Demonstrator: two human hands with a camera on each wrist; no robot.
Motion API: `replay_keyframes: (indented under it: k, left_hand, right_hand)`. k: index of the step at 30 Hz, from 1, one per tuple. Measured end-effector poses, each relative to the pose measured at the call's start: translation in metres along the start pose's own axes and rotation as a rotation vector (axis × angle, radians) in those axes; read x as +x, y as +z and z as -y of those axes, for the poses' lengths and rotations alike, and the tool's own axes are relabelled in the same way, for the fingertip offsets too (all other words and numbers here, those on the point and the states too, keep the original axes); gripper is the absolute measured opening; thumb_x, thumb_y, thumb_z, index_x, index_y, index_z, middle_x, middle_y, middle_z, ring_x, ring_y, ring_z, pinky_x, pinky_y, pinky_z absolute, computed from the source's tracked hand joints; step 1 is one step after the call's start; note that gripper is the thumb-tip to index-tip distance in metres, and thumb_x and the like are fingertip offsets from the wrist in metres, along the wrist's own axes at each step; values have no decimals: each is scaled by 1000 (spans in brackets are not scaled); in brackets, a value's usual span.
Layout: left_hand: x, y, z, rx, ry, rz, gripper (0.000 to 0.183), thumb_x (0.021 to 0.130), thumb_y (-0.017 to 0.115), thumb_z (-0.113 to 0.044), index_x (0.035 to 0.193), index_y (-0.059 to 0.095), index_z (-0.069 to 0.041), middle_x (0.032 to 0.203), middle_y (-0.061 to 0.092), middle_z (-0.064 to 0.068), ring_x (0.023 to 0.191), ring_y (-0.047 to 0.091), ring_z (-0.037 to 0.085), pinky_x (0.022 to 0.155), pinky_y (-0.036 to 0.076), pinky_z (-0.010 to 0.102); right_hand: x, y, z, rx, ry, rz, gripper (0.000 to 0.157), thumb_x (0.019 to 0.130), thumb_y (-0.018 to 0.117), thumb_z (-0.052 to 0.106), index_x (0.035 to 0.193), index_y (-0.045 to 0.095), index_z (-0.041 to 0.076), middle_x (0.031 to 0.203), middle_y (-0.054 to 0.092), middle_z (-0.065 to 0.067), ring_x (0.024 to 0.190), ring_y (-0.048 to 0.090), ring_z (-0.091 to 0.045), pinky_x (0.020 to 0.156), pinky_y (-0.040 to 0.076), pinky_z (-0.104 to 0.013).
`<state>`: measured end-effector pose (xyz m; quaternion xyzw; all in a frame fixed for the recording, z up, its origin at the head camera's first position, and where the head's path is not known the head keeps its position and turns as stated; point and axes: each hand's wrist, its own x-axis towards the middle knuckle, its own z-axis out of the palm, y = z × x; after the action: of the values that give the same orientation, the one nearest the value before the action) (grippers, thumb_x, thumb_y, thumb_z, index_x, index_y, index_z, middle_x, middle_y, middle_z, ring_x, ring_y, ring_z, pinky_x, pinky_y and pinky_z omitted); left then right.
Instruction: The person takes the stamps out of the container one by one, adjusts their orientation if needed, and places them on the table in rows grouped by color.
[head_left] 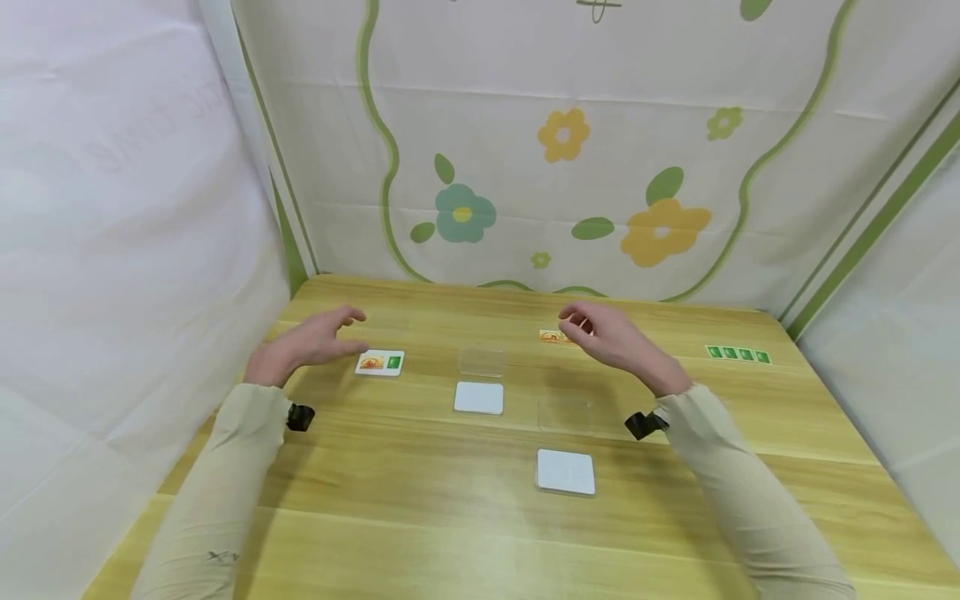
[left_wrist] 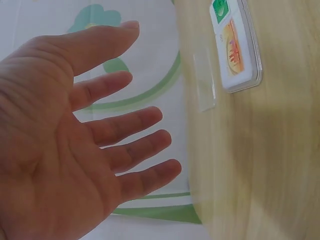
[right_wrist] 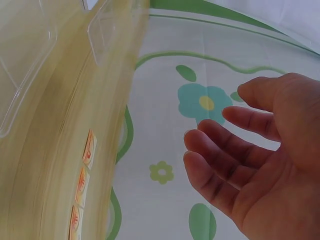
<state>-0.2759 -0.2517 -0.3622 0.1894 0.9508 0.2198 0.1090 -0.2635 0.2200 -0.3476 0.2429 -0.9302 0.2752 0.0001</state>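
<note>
My left hand (head_left: 311,340) hovers beside a white card in a clear case (head_left: 380,372), thumb tip close to its upper left edge. On that card lie an orange sticker (head_left: 371,363) and a green sticker (head_left: 393,362). In the left wrist view the fingers are spread and hold nothing; a clear plastic lid (left_wrist: 203,77) lies beyond the case. Over the back of the table my right hand (head_left: 611,336) has loosely bent fingers and an unfilled palm. It partly covers a row of orange stickers (head_left: 550,337), which the right wrist view shows below it.
A white card in a case (head_left: 478,398) lies mid-table with a clear lid (head_left: 482,363) behind it. Nearer is a thicker white-topped case (head_left: 566,472), with another clear lid (head_left: 564,416) behind. A strip of green stickers (head_left: 738,355) lies far right. Fabric walls (head_left: 510,150) enclose the table.
</note>
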Motion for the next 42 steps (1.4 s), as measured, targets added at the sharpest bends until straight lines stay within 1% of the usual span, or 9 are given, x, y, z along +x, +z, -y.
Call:
replay_keyframes:
  k: [5,8,16,20,25,28,34,38,42]
  left_hand:
    - [-1,4,7,-46,-34,30,62,96,61,-39,144,39,-6,149,40,29,136,39,48,105,37,62]
    - [-1,7,11,-57,-50,33,62,96,61,-39,145,39,-7,150,38,29,137,37,49,106,36,63]
    - [-1,14,20,-15,-38,10,59,96,62,-31,142,42,-1,148,39,31,135,37,51,109,32,64]
    - [-2,17,23,-15,-47,25,60,96,62,-33,142,42,-1,149,38,30,137,35,51,109,31,65]
    - [-2,20,25,-23,-73,52,61,96,62,-35,143,42,-1,148,39,31,135,36,51,106,33,65]
    - [-1,23,27,-26,-75,58,61,96,63,-34,143,42,0,147,40,32,135,36,51,107,33,65]
    - [5,31,29,-12,-67,48,61,94,66,-31,140,45,2,146,42,32,136,35,51,109,30,65]
    - [6,35,29,-27,-69,40,61,93,66,-32,140,45,1,147,40,32,136,32,52,110,27,67]
    - [6,41,33,-28,-52,21,63,92,69,-32,139,46,3,146,42,31,135,35,51,111,27,66]
  right_hand:
    - [6,5,6,12,-25,-3,27,101,54,29,117,63,10,103,69,-7,86,63,-19,78,52,-38]
    - [9,8,9,33,-31,12,24,101,54,29,116,63,11,101,69,-6,84,63,-18,76,52,-37]
    - [14,18,20,24,-48,46,26,102,53,29,118,64,12,102,69,-5,85,63,-17,77,53,-37]
    - [19,23,24,30,-55,48,26,101,53,30,116,64,13,102,68,-4,84,62,-16,77,53,-37]
    - [28,29,31,20,-66,63,27,101,52,32,117,64,14,103,69,-2,85,63,-15,78,53,-36]
    - [32,33,36,35,-69,73,26,101,52,31,117,64,14,102,69,-3,84,62,-15,77,53,-36]
    - [42,45,43,50,-69,104,24,101,53,31,116,63,16,102,69,-2,84,62,-15,76,52,-34]
    - [47,52,48,48,-66,126,23,101,53,31,115,64,16,101,69,-1,84,62,-14,76,52,-34]
    - [53,60,55,55,-78,153,23,101,52,32,115,63,17,100,68,-1,82,62,-14,74,52,-32]
